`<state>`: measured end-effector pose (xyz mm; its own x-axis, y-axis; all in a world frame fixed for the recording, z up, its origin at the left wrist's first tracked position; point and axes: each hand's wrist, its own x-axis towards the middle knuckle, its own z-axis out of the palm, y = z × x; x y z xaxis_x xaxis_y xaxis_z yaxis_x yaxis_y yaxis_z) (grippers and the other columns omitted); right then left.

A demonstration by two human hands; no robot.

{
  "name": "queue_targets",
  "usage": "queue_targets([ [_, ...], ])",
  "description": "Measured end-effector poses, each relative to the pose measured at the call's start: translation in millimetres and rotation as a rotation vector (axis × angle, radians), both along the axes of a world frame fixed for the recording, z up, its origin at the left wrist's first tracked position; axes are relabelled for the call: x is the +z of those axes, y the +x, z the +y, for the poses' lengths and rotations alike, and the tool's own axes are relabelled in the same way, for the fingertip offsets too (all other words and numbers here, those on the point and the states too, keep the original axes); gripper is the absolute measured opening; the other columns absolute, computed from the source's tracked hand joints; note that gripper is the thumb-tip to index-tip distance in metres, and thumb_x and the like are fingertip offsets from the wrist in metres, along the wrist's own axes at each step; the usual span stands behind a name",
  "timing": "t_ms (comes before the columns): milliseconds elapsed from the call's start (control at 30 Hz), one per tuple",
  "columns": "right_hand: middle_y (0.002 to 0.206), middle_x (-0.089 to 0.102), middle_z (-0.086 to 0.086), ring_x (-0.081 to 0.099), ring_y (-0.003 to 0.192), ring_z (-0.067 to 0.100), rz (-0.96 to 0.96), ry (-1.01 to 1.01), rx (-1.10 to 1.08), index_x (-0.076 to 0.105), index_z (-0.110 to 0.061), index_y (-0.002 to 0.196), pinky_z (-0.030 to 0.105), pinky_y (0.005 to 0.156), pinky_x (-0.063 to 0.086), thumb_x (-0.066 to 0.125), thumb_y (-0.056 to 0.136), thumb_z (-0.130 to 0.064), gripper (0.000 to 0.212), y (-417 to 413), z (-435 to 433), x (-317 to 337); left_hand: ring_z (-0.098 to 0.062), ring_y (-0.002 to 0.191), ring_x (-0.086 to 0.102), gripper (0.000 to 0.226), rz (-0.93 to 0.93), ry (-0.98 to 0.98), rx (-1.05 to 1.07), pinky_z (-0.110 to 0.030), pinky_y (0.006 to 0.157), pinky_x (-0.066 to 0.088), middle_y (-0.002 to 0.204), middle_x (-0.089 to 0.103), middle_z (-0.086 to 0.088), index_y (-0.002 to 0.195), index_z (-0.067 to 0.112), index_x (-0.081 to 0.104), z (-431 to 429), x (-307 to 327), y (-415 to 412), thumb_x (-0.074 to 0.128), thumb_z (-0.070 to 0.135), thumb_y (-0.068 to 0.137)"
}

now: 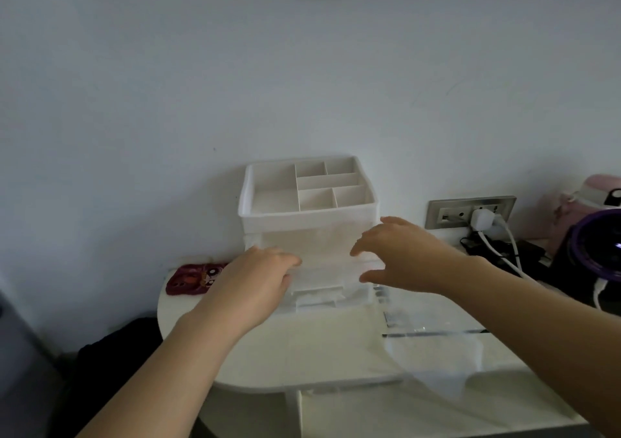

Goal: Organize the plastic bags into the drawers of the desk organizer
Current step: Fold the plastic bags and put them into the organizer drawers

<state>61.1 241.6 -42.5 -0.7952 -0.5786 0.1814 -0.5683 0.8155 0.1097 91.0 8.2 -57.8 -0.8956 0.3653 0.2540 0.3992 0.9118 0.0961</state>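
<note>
A white desk organizer with open top compartments stands against the wall on a white table. Its upper drawer is pulled out, and something pale and translucent lies inside it. My left hand grips the drawer's left front corner, fingers curled over the edge and thumb below. Over the drawer's right end hovers my right hand, fingers spread and holding nothing. Clear plastic bags lie flat on the table to the right and hang over its front edge.
A red patterned pouch lies left of the organizer. At the right, a wall socket holds a white charger with cables, next to a purple-rimmed dark appliance and a pink item. A dark bag sits below left.
</note>
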Motion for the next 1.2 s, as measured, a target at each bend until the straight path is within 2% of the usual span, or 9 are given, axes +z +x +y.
queue_targets([
  [133, 0.107, 0.068, 0.001, 0.061, 0.104, 0.021, 0.259, -0.350, 0.142, 0.069, -0.016, 0.103, 0.038, 0.091, 0.048, 0.070, 0.083, -0.029, 0.025, 22, 21, -8, -0.019, 0.104, 0.057, 0.028, 0.273, 0.179, -0.074, -0.028, 0.092, 0.042, 0.115, 0.061, 0.006, 0.118, 0.018, 0.063, 15, -2, 21, 0.052, 0.015, 0.093],
  [200, 0.084, 0.067, 0.002, 0.061, 0.078, 0.020, 0.326, -0.476, 0.179, 0.068, -0.010, 0.084, 0.033, 0.071, 0.050, 0.070, 0.082, -0.020, 0.010, 33, 36, -19, -0.016, 0.089, 0.062, 0.024, 0.349, 0.246, -0.189, -0.024, 0.081, 0.045, 0.102, 0.065, 0.003, 0.107, 0.014, 0.067, 29, -11, 31, 0.050, 0.012, 0.091],
  [300, 0.067, 0.057, -0.005, 0.052, 0.060, 0.014, 0.201, -0.469, 0.091, 0.061, -0.012, 0.070, 0.030, 0.055, 0.046, 0.068, 0.084, -0.020, 0.017, 40, 60, -46, -0.013, 0.080, 0.063, 0.025, 0.224, 0.202, -0.356, -0.027, 0.074, 0.052, 0.097, 0.066, 0.004, 0.103, 0.015, 0.069, 55, -39, 39, 0.047, 0.013, 0.090],
  [433, 0.086, 0.058, -0.019, 0.058, 0.082, 0.003, -0.250, -0.137, -0.118, 0.063, -0.032, 0.091, 0.018, 0.069, 0.044, 0.062, 0.082, -0.051, 0.021, 40, 92, -86, -0.016, 0.102, 0.058, 0.026, -0.025, 0.121, -0.375, -0.029, 0.088, 0.045, 0.117, 0.059, 0.008, 0.114, 0.022, 0.065, 80, -93, 32, 0.049, 0.018, 0.094],
  [600, 0.146, 0.031, -0.012, 0.036, 0.129, 0.012, -0.424, 0.082, -0.164, 0.029, -0.035, 0.143, 0.030, 0.106, 0.031, 0.066, 0.063, -0.070, 0.094, 53, 100, -125, -0.015, 0.139, 0.023, 0.042, -0.122, 0.035, -0.372, -0.021, 0.111, 0.010, 0.152, 0.029, 0.004, 0.134, 0.031, 0.048, 97, -140, 22, 0.050, 0.026, 0.093],
  [700, 0.155, 0.022, -0.004, 0.030, 0.136, 0.016, -0.359, 0.176, -0.143, 0.021, -0.029, 0.148, 0.033, 0.110, 0.028, 0.060, 0.086, -0.048, 0.076, 55, 97, -132, -0.011, 0.144, 0.005, 0.063, -0.224, -0.048, -0.334, -0.031, 0.115, 0.001, 0.159, 0.006, 0.007, 0.148, 0.035, 0.016, 102, -152, 18, 0.047, 0.032, 0.094],
  [833, 0.154, 0.026, -0.006, 0.034, 0.136, 0.014, -0.494, 0.141, -0.128, 0.038, -0.025, 0.143, 0.029, 0.110, 0.027, 0.031, 0.102, -0.034, 0.042, 49, 102, -124, -0.010, 0.146, 0.002, 0.073, -0.328, -0.119, -0.280, -0.037, 0.117, 0.000, 0.160, 0.001, 0.004, 0.150, 0.028, -0.004, 104, -159, 18, 0.044, 0.036, 0.096],
  [1000, 0.128, 0.060, -0.003, 0.056, 0.114, 0.010, -0.790, -0.364, -0.295, 0.065, -0.019, 0.119, 0.025, 0.099, 0.042, 0.038, 0.101, -0.028, 0.034, 44, 113, -104, -0.011, 0.146, 0.004, 0.076, -0.327, -0.124, -0.254, -0.039, 0.118, 0.002, 0.160, 0.006, 0.001, 0.150, 0.020, -0.008, 105, -157, 19, 0.042, 0.039, 0.097],
  [1200, 0.101, 0.072, 0.016, 0.071, 0.090, 0.029, -1.081, -1.612, -0.412, 0.065, 0.002, 0.102, 0.032, 0.065, 0.059, 0.030, 0.100, -0.017, 0.041, 41, 114, -58, -0.011, 0.145, 0.009, 0.075, -0.417, -0.049, -0.226, -0.032, 0.117, 0.003, 0.159, 0.012, 0.000, 0.151, 0.019, -0.004, 107, -141, 23, 0.042, 0.042, 0.096],
])
